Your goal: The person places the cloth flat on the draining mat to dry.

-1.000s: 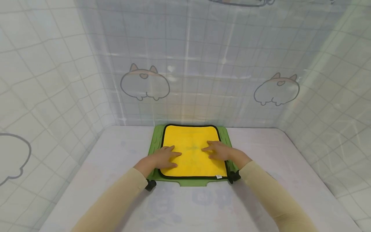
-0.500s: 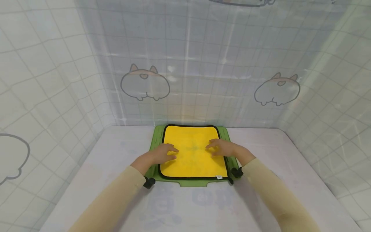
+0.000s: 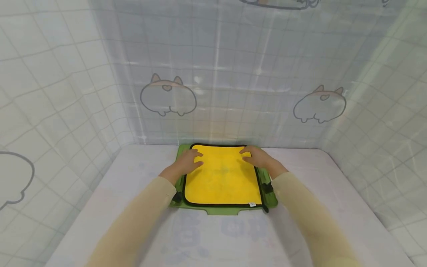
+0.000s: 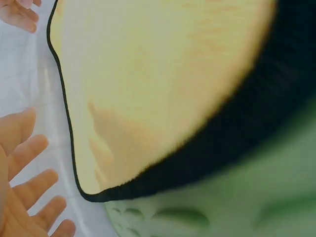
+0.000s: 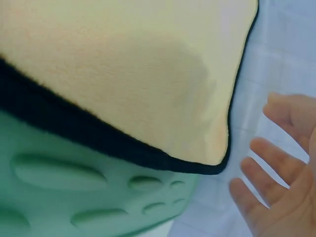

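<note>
A yellow cloth with black edging lies flat over a green plastic board. My left hand is above the cloth's far left corner, fingers spread and holding nothing. Across from it, my right hand is at the far right corner, its fingers loosely bent and apart from one another. In the left wrist view the left fingers stand clear of the cloth's black border. The right wrist view likewise shows a gap between the right hand and the cloth's corner.
Beneath everything is a pale sheet-covered table. A white grid-patterned curtain with cartoon animal drawings rises directly behind the board, and similar curtains close off both sides. A small white tag sits at the cloth's near right edge.
Both hands lifted from the middle of the cloth, where their fingers were spread on it, then moved away from me toward its far corners. Cloth and board look the same.
</note>
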`<state>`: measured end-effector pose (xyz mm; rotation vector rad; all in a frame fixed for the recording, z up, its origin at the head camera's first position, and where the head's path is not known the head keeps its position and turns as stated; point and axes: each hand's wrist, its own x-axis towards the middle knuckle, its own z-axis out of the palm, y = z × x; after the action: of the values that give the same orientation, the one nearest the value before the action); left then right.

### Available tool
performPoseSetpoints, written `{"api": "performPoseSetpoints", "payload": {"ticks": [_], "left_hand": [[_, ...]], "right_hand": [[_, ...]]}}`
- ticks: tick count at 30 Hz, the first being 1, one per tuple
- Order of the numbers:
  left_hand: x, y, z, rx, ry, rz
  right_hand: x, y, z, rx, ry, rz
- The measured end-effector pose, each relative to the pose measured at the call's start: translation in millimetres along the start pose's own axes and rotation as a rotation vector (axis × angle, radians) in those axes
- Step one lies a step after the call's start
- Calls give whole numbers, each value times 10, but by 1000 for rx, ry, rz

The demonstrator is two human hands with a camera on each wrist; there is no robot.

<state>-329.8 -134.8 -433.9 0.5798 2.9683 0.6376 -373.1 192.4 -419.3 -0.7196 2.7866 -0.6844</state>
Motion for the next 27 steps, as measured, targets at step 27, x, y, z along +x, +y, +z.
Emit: {"api": "performPoseSetpoints", "payload": {"ticks": [27], "left_hand": [[219,-9,279,-83,-90,-209]], "right_hand": [[353,167,389,-56,44,226]]}}
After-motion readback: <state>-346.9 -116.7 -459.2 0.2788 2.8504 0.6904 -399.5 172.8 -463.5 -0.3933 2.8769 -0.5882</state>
